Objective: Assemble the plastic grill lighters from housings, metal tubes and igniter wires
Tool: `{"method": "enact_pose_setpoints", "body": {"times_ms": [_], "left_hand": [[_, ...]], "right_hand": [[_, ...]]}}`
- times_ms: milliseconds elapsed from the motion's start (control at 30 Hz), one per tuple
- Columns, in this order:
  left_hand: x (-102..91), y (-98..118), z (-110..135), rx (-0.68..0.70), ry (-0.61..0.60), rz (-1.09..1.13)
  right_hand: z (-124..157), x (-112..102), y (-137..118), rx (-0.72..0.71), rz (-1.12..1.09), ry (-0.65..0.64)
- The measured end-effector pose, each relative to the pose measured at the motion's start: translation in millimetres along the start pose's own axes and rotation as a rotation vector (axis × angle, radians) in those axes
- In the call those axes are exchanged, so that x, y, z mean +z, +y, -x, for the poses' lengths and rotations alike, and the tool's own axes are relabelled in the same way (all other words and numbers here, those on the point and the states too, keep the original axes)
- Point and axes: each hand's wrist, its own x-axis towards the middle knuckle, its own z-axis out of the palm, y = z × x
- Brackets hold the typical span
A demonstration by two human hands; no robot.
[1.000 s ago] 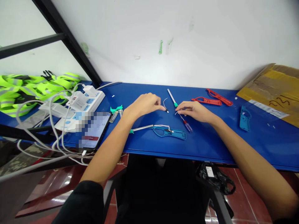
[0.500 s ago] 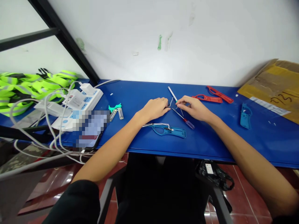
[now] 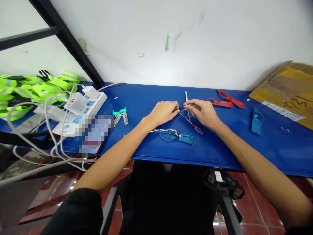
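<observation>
My left hand point(image 3: 164, 112) pinches a small black part point(image 3: 181, 108) with thin white wire point(image 3: 185, 111) running from it. Close by on the right, my right hand point(image 3: 202, 111) has thumb and fingers closed on the other end of that wire. A slim white rod point(image 3: 186, 95) shows behind the right fingers; whether they touch it I cannot tell. Just below the hands lies a screwdriver point(image 3: 197, 129) with a purple handle, its shaft pointing to the left fingertips. Nearer me is a blue plastic shell half point(image 3: 184, 138) holding white wires and a metal tube.
Red shell halves point(image 3: 231, 99) and another blue piece point(image 3: 257, 122) lie right, before a cardboard box point(image 3: 285, 88). To the left are a green clip with clear cylinders point(image 3: 119, 113), a phone point(image 3: 96, 135), a power strip point(image 3: 94, 106) with tangled cables and neon straps point(image 3: 36, 88).
My right hand has shifted slightly, and the wire now stretches between both hands. The white rod has swung from a leftward slant to nearly upright. The black part shows more clearly.
</observation>
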Motion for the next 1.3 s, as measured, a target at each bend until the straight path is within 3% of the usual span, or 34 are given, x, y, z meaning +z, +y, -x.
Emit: {"method": "enact_pose_setpoints", "body": {"times_ms": [200,333,567,1000,1133,1300], "left_hand": [[-13.7,-4,3,0.001,0.133,-0.030],[-20.0,-6,5,0.102,0.222,-0.089],[-11.7,3,3,0.202,0.224,-0.121],[-2.8,1,-1,0.165,0.275,0.320],[-5.9,6,-2,0.091,0.294,0.528],[-5.3,8,-5,-0.067,0.224,0.926]], "right_hand": [[-1,1,-4,-0.060,0.046,0.022],[0,1,-9,-0.122,0.098,0.106],[2,4,-11,-0.169,0.148,0.085],[2,0,-9,-0.121,0.219,0.057],[2,-3,-11,-0.108,0.216,0.049],[4,-5,-19,-0.072,0.145,0.047]]}}
